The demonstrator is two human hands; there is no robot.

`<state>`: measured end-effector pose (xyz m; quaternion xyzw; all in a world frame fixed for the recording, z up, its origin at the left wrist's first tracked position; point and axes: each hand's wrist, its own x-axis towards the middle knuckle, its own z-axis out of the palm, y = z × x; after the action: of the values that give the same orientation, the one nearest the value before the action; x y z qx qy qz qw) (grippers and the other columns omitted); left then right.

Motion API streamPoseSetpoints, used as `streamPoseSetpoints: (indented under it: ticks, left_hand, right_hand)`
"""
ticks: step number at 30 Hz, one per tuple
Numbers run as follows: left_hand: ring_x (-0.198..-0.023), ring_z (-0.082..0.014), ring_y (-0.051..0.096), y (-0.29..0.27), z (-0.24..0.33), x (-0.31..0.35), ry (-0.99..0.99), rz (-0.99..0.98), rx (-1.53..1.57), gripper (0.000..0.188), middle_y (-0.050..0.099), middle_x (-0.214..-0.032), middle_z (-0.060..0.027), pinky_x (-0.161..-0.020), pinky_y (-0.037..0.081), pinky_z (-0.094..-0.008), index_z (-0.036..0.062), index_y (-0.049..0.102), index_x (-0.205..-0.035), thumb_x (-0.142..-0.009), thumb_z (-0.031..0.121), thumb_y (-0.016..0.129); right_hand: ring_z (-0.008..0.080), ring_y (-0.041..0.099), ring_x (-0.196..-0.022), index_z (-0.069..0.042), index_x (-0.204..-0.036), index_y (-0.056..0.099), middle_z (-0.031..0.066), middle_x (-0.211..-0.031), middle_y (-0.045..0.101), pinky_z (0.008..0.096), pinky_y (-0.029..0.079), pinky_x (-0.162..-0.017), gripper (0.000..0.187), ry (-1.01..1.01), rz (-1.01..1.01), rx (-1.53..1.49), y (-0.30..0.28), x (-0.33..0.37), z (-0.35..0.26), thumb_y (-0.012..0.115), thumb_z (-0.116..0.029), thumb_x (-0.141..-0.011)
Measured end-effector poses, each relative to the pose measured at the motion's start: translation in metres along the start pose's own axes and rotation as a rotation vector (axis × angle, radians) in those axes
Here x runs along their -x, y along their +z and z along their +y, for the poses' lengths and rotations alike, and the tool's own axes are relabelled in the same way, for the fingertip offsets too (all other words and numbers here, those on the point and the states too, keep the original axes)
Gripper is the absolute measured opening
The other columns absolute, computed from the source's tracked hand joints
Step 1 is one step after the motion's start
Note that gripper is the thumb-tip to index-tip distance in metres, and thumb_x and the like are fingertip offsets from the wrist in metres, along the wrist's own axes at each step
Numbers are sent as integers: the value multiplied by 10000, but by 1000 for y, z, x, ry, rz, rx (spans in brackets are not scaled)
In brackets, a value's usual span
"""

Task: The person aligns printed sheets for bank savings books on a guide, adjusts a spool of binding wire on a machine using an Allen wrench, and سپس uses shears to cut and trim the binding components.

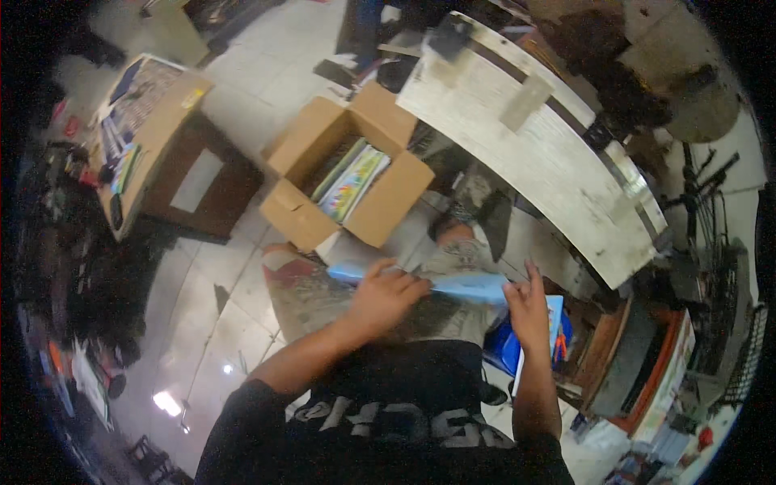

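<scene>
Above my lap I hold a thin, flat light-blue thing (470, 286), seen nearly edge-on and blurred, perhaps a book or folder. My left hand (388, 297) is closed over its left part, the fingers bent across its top. At its right end, my right hand (527, 307) pinches the edge, with a finger or two raised off it. Just ahead of my knees stands an open cardboard box (408, 194) with its flaps spread. Inside, several thin, colourful books (356, 184) lean in a row.
A long whitish bench (517, 137) runs from ahead to the right. At the left stands a wooden desk (174, 129) with papers on it. By my right forearm is a blue plastic thing (501, 343), with a light-blue-edged board or book (554, 311) against it.
</scene>
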<state>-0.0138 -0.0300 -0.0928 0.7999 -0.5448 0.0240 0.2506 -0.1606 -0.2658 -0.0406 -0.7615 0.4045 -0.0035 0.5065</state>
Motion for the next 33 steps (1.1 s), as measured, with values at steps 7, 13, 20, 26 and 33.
streamPoseSetpoints:
  ticks: [7, 13, 20, 26, 33]
  left_hand:
    - [-796, -198, 654, -22, 3, -20, 43, -74, 44, 185, 668, -843, -22, -777, 460, -367, 156, 653, -965, -794, 201, 595]
    - [-778, -272, 660, -55, -53, 29, -181, -350, 74, 167, 674, -869, -65, -696, 506, -394, 149, 635, -955, -803, 196, 584]
    - [-643, -231, 652, -34, -135, 82, -820, 1, 536, 186, 657, -746, -111, -600, 517, -383, 99, 650, -1039, -894, 178, 564]
    - [-659, -231, 665, 16, -283, 24, -1058, -3, 409, 272, 695, -813, -125, -603, 523, -348, 92, 647, -1152, -943, 239, 554]
    - [-915, -352, 652, 128, -361, 28, -701, -93, -155, 261, 687, -943, -176, -759, 508, -467, 103, 697, -1043, -841, 226, 587]
  right_hand:
    - [273, 624, -831, -89, -931, 681, 70, -842, 654, 403, 462, -790, 288, -1053, -166, 824, 22, -9, -61, 655, -361, -839]
    - [243, 605, -720, -114, -820, 663, 34, -742, 634, 373, 422, -689, 167, -950, -437, 898, -20, -43, -67, 660, -280, -838]
    - [274, 650, -825, -57, -990, 679, 114, -890, 678, 390, 482, -773, 215, -730, -251, 450, 4, -90, -49, 680, -213, -841]
    - [298, 659, -914, -24, -1127, 633, 145, -1028, 667, 375, 514, -821, 375, -436, -244, 459, 5, -104, 26, 701, -257, -841]
    - [311, 654, -959, -51, -1102, 651, 158, -1087, 659, 399, 511, -854, 313, -325, -160, 508, 4, -78, 31, 661, -260, -868]
